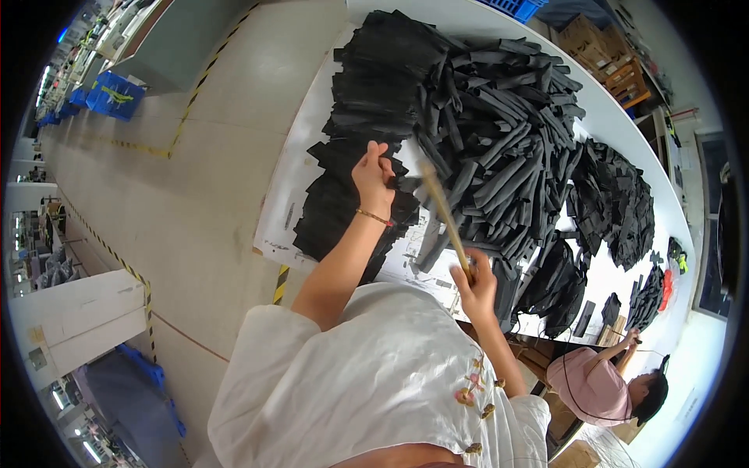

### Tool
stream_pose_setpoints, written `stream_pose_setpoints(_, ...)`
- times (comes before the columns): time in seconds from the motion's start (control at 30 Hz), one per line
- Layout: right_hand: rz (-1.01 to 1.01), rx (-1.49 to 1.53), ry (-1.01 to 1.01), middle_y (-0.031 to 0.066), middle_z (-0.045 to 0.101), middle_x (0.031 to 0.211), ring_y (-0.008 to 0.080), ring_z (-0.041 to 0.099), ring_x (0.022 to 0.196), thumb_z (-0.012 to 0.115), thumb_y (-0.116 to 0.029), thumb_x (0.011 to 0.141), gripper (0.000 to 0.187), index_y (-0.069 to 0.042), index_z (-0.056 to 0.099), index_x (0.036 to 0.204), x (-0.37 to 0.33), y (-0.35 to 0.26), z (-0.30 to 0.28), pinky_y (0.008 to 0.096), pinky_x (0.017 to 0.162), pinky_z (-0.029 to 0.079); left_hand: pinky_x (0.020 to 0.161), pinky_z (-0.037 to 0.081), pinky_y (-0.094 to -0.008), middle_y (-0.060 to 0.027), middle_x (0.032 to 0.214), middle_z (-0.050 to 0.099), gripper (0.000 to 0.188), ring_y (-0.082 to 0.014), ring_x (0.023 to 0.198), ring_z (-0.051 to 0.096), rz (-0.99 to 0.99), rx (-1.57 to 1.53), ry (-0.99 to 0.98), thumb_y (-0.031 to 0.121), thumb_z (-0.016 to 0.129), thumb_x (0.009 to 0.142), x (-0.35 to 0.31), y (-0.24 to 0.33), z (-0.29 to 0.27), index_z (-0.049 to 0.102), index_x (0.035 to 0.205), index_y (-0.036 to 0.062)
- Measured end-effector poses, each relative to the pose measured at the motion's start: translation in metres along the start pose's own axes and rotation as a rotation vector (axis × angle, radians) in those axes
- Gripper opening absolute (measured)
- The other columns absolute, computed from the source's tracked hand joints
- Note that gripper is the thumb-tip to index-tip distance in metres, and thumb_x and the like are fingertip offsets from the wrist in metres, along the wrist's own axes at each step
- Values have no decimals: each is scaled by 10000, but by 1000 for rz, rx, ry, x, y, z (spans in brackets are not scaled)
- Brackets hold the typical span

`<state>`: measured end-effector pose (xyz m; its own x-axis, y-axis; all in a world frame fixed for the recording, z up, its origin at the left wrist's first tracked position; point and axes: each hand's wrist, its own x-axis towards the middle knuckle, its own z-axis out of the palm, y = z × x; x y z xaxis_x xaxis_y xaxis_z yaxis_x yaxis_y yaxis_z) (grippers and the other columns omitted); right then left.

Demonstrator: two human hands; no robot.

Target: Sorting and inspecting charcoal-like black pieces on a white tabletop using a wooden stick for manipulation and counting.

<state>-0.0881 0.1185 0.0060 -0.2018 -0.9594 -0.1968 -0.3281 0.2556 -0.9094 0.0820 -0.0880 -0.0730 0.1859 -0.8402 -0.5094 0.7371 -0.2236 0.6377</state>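
My left hand (373, 181) is closed over a layered row of flat black strips (382, 86) along the table's left side. A short black strip (406, 184) sticks out to the right from its curled fingers. Low on the right, my right hand (477, 287) grips the near end of a long, thin wooden stick (446, 214). The stick slants up and to the left, its far end blurred and close to my left hand. Just beyond it lies a large loose heap of black folded or rolled strips (507, 148).
More black pieces (612, 199) are piled on the white table (292, 187) to the right. A person in pink (593, 382) works at the table's right end. Yellow-black tape (195, 101) marks the floor at left, near a blue crate (115, 95). Cardboard boxes (589, 43) stand at back right.
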Motion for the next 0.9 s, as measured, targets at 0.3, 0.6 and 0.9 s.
stream_pose_setpoints(0.3,9,470,122,-64,485,665,3,359,538,583,-164,922,167,-4,621,951,101,-14,45,177,459,259,360,245,-205,6,507,478,294,-60,371,357,-48,167,-79,291,571,933,-37,-16,4,606,839,15)
stream_pose_setpoints(0.6,-78,260,143,-49,463,737,29,384,624,648,-172,884,221,-1,587,1008,63,-4,51,178,553,314,371,274,-205,-12,522,499,282,-68,376,376,-142,37,78,265,562,933,-23,-36,-11,601,818,11)
stream_pose_setpoints(0.9,-164,118,239,-28,454,665,60,384,589,627,-115,886,128,-12,566,841,87,4,40,222,515,313,525,412,-201,-45,696,616,324,-62,611,547,-108,588,-852,330,581,916,-58,-18,0,592,936,7)
